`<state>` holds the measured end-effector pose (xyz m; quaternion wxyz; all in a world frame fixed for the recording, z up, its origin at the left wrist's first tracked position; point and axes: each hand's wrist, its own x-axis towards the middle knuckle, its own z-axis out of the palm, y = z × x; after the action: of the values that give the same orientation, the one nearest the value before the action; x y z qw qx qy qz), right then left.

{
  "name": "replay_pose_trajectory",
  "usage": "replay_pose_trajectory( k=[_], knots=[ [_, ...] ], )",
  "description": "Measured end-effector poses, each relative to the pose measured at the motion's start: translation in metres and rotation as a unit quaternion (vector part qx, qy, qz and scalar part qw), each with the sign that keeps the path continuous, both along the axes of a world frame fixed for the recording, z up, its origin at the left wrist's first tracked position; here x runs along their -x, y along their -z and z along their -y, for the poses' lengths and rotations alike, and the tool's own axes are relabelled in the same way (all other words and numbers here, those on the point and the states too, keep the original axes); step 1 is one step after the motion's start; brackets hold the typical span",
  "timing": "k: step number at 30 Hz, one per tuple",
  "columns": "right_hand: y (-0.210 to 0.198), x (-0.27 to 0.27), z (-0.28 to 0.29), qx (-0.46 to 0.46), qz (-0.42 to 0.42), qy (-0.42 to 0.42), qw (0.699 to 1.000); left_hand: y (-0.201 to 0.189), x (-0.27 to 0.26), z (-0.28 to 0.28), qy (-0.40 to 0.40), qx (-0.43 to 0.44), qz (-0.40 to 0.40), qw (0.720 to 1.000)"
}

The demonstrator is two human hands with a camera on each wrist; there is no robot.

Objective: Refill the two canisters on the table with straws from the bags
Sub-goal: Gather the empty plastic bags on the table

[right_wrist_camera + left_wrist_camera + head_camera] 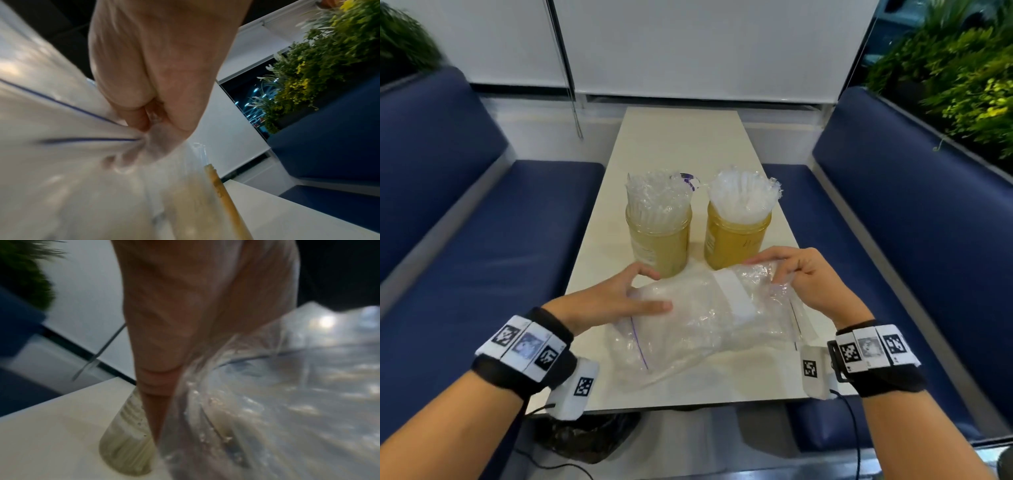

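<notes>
Two hands hold a zip bag (702,329) lower centre on the table (681,137): left hand (606,301) cupping its left end with curled fingers, right hand (808,277) pinching its crumpled right end. Probably it is being opened, so parting the seal (640,342) comes next. Its white strip (734,299) looks blank; mid-frame, the straw-packed left canister (659,246) and right canister (736,243) bear illegible labels (643,251).

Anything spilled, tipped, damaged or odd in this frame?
Nothing stands out. The left canister and right canister stand upright on the table, straws packed above their rims, none spilled. The crumpled bag in front of them is gripped at one end by the left hand, pinched at the other by the right hand.
</notes>
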<state>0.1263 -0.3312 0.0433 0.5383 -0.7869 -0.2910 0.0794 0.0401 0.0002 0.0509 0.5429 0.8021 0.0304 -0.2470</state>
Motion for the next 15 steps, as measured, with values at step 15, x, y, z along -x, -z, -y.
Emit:
replay_pose_trajectory(
  k=[15],
  knots=[
    [-0.008,0.021,-0.106,0.249,0.127,-0.044,0.959,-0.046,-0.003,0.024,0.014,-0.352,0.313,0.882]
  ],
)
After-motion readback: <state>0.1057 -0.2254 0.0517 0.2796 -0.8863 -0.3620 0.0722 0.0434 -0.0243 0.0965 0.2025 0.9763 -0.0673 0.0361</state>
